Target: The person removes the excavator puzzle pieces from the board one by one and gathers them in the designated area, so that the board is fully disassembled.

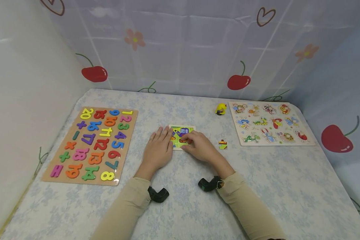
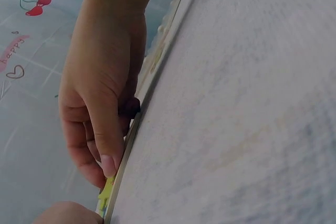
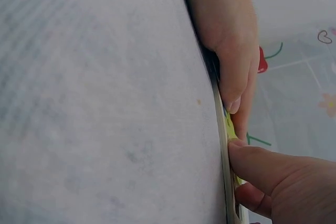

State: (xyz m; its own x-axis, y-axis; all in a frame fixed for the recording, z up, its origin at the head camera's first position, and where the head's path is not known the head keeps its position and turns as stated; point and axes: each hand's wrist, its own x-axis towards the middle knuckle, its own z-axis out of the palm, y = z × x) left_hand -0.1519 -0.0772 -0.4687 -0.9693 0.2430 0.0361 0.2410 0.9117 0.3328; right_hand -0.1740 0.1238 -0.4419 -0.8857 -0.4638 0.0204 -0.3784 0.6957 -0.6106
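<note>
A small jigsaw puzzle in a pale tray (image 1: 182, 126), showing a purple vehicle on green, lies between both hands in the head view. My left hand (image 1: 157, 148) rests flat along its left side, fingers straight. With thumb and fingertips, my right hand (image 1: 201, 146) pinches a puzzle piece (image 2: 106, 190) at the tray's right part; the fingers mostly hide it. Seen from the right wrist, the right thumb (image 3: 265, 165) bears down by the tray's edge, near the left hand (image 3: 233, 61). A loose puzzle piece (image 1: 223, 144) lies right of the right hand.
A number board (image 1: 126, 133) with colourful digits and signs lies on the left. At the back right is an insect peg board (image 1: 273, 126), with a small yellow toy figure (image 1: 220, 109) beside it. Printed curtains surround the cloth-covered table (image 1: 186, 216).
</note>
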